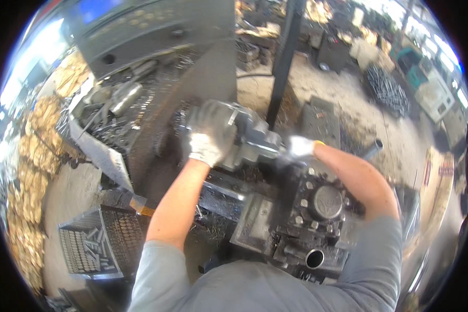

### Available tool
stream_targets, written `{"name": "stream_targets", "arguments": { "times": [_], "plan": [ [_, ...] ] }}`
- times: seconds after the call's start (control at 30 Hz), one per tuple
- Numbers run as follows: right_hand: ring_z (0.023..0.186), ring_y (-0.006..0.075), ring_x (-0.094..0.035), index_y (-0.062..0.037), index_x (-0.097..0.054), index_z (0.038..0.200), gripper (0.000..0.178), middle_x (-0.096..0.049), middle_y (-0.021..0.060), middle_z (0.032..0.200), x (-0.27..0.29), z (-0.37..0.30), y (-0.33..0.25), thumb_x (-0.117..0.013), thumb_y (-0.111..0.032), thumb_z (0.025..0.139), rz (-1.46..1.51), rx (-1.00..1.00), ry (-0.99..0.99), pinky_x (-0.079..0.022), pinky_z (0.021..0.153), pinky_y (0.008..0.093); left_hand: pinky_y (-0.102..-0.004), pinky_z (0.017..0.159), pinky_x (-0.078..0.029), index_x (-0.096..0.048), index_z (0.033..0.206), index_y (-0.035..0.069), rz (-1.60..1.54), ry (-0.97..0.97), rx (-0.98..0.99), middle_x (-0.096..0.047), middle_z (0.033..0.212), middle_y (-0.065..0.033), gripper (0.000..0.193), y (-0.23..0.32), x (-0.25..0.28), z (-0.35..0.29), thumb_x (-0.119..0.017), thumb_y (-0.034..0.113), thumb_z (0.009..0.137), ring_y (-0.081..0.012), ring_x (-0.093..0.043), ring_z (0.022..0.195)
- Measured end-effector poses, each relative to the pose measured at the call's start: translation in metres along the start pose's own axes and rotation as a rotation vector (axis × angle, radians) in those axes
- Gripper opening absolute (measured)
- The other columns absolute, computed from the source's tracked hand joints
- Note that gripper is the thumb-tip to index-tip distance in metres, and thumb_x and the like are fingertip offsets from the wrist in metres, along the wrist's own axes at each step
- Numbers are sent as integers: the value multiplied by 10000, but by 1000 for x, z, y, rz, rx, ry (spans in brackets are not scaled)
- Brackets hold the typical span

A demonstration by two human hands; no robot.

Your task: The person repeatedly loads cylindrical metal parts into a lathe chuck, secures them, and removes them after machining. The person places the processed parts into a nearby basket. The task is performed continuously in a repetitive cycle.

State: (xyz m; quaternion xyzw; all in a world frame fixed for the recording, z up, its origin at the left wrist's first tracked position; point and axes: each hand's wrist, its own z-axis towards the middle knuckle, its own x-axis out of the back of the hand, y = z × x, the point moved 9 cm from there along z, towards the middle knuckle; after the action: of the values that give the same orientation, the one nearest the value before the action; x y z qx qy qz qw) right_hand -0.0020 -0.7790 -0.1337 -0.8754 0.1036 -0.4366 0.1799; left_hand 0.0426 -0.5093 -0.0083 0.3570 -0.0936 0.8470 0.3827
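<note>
My left hand (210,132), in a grey-stained white glove, is over the dark metal machine head (262,143), at its left side. Motion blurs its fingers, and whether they hold anything cannot be made out. My right hand (299,147), in a white glove with a yellow cuff edge, is at the right end of that head. Its fingers are smeared and partly hidden. Nearer to me is a round bolted cover (326,202) on the machine body. An open round tube end (314,258) shows below the cover.
A black plastic crate (109,249) with short metal rods stands at the lower left. Beyond it are stacked yellowish sacks (28,192). A metal tray of parts (101,148) juts out left. A dark post (285,65) rises behind, and a rod heap (387,91) lies far right.
</note>
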Motion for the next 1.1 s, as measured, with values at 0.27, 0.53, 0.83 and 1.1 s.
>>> {"name": "stream_targets", "arguments": {
  "times": [0.27,0.53,0.83,1.1],
  "plan": [
    [921,373,-793,-74,-834,960,405,-802,202,967,58,-131,20,-824,-386,701,-745,-411,376,-641,835,464,-622,1266,-270,-636,1319,24,-117,32,58,-582,1422,-202,606,-15,-12,-4,-782,334,820,-428,-466,1438],
    [834,363,-764,-8,-613,1330,734,-718,224,1031,-7,-266,-225,-846,-274,686,-370,-414,1071,-637,770,494,-499,1156,-464,-441,1533,-21,-968,-114,220,-563,1424,-273,692,56,53,-81,-737,220,956,-445,-559,1316],
    [924,162,-730,-28,-671,1407,701,-766,83,1169,-320,-172,-147,-891,-347,823,1202,-444,234,-614,824,295,-416,982,-601,-713,1284,73,-1852,-916,1482,-752,1192,-84,425,134,-51,-337,-793,355,976,-231,-713,1129],
    [575,210,-653,22,-746,936,549,-703,94,699,-409,-272,-63,-860,-489,770,821,-336,512,-527,555,381,-481,956,-550,-613,808,96,-1848,-714,1246,-710,904,-85,384,115,-26,-323,-522,338,1093,-244,-640,869]
  ]
}}
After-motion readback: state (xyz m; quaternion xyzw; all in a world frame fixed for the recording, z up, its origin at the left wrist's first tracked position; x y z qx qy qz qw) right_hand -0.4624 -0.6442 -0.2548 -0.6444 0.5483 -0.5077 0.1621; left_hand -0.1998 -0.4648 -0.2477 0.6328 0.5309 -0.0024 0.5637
